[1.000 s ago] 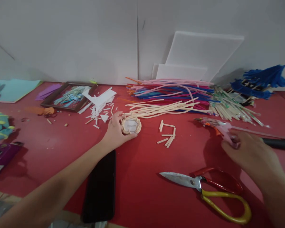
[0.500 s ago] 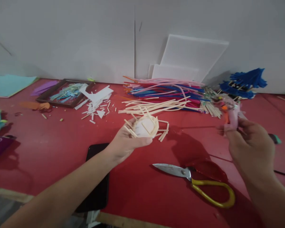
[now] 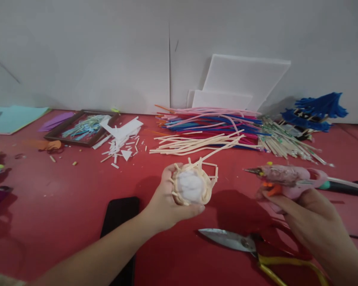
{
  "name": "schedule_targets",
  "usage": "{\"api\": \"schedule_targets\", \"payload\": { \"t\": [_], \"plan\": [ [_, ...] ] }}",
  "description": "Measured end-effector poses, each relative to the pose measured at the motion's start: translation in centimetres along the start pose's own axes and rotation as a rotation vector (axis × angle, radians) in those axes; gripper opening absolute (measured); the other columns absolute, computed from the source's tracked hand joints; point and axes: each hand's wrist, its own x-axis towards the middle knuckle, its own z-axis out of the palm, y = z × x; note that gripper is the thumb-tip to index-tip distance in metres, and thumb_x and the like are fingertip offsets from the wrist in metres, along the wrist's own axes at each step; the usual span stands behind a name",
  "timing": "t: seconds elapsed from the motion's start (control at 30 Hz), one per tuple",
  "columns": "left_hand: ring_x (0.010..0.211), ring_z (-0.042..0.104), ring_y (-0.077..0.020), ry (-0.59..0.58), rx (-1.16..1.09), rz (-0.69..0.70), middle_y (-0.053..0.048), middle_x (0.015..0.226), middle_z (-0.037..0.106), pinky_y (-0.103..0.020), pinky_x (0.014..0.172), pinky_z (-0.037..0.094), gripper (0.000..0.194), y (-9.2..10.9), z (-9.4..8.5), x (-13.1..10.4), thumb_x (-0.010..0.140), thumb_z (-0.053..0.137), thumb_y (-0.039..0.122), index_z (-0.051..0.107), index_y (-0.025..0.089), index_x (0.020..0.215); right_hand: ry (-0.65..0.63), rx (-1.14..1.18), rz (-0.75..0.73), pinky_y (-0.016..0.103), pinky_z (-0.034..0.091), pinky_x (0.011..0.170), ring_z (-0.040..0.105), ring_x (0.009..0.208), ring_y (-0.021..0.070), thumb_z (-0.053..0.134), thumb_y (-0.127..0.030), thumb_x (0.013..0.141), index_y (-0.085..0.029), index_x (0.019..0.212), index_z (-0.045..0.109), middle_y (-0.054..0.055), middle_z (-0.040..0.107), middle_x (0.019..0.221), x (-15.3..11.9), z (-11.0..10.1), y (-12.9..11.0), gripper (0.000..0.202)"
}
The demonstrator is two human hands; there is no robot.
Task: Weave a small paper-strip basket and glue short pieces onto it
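My left hand (image 3: 167, 200) is closed round a small basket-like piece (image 3: 207, 192) made of cream fuzzy stems. Its round white middle faces me, short stem ends stick out round the rim, and a thin loop juts from its right side. In my right hand (image 3: 310, 218) is a pink glue gun (image 3: 298, 176) with an orange trigger, its metal nozzle pointing left toward the piece but apart from it. A clear glue stick shows at the gun's back end. Below lie scissors (image 3: 229, 239) with red and yellow handles, partly hidden by my right hand.
Cream stems (image 3: 197, 143) and a pile of coloured stems (image 3: 209, 119) lie at the back. White paper scraps (image 3: 122, 135), a brown frame (image 3: 65, 141) and a black phone (image 3: 121, 216) are on the left. Blue fuzzy pieces (image 3: 319, 109) stand at the back right, near white boards (image 3: 244, 75).
My right hand has brought the glue gun down and turned its nozzle to the left. The piece in my left hand has tilted, with its white middle showing more. The view has shifted slightly.
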Motion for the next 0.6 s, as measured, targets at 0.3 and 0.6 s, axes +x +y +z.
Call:
{"api": "schedule_targets", "payload": {
  "t": [0.3,0.6],
  "plan": [
    [0.131,0.058,-0.0322,-0.025,0.179,0.130,-0.010,0.125,0.063,-0.056,0.125,0.025,0.067,-0.6,-0.8,-0.1,0.062,0.084,0.023,0.046,0.028,0.117,-0.377,0.312,0.088,0.044,0.064,0.068,0.074,0.069,0.0268,0.087,-0.051,0.046,-0.025,0.070,0.061,0.001,0.070,0.065,4.7,4.1,-4.1,0.043],
    [0.112,0.069,-0.0284,-0.118,0.092,0.095,-0.011,0.118,0.069,-0.050,0.110,0.047,0.056,0.4,-0.2,-0.2,0.067,0.078,0.015,0.051,0.027,0.115,-0.606,0.391,0.007,0.043,0.061,0.086,0.074,0.085,0.0235,0.089,-0.042,0.053,-0.025,0.081,0.066,0.000,0.074,0.078,8.4,9.9,-4.8,0.040]
  ]
}}
